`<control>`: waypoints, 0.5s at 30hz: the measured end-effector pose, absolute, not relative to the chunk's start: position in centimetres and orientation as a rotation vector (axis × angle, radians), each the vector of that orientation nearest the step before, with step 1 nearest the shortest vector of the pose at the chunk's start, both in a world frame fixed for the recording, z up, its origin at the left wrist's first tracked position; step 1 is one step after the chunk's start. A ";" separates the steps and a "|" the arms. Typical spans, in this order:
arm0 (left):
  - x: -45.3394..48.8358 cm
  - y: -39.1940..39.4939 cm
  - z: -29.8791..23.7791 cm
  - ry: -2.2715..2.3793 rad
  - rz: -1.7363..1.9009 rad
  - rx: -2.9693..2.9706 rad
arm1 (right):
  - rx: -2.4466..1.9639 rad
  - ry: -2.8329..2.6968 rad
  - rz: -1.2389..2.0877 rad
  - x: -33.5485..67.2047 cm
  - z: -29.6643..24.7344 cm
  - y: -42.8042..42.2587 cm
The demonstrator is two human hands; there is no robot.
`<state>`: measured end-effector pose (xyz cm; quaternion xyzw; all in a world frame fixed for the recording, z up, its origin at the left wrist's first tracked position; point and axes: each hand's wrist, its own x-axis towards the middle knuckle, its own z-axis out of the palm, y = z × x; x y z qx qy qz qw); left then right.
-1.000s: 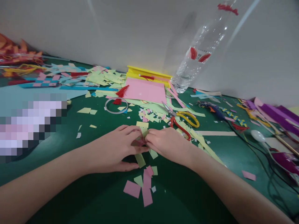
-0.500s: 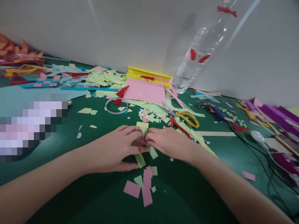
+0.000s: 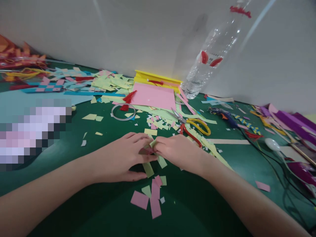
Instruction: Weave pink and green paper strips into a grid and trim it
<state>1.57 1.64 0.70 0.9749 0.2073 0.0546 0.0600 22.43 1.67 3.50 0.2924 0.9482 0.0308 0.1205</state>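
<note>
My left hand (image 3: 123, 158) lies on the green table, fingers pressing a small piece woven of pink and pale green paper strips (image 3: 148, 152). My right hand (image 3: 176, 151) meets it from the right, its fingertips pinched on a pale green strip (image 3: 153, 143) at the top of that piece. More green strip ends (image 3: 148, 169) stick out below the hands. Loose pink and green offcuts (image 3: 151, 194) lie just in front of me.
Scissors (image 3: 195, 126) with yellow and red handles lie behind my right hand. A tape ring (image 3: 122, 111), a pink sheet (image 3: 154, 95), a yellow box (image 3: 158, 79) and a clear bottle (image 3: 212, 52) stand further back. Cables and purple paper (image 3: 291, 121) fill the right; paper scraps (image 3: 74, 80) the left.
My right fingertips have lifted and bent the pale green strip slightly at the top of the woven piece. The left hand has stayed in place.
</note>
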 end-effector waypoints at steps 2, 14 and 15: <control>1.6 1.7 0.7 0.635 0.162 2.945 | 0.830 2.756 0.160 22.2 3.6 1.4; 1.7 1.6 0.9 0.629 0.166 2.940 | 0.797 2.877 0.315 22.7 2.0 1.8; 1.7 1.6 0.9 0.631 0.159 2.939 | 0.805 2.886 0.306 22.7 1.8 1.9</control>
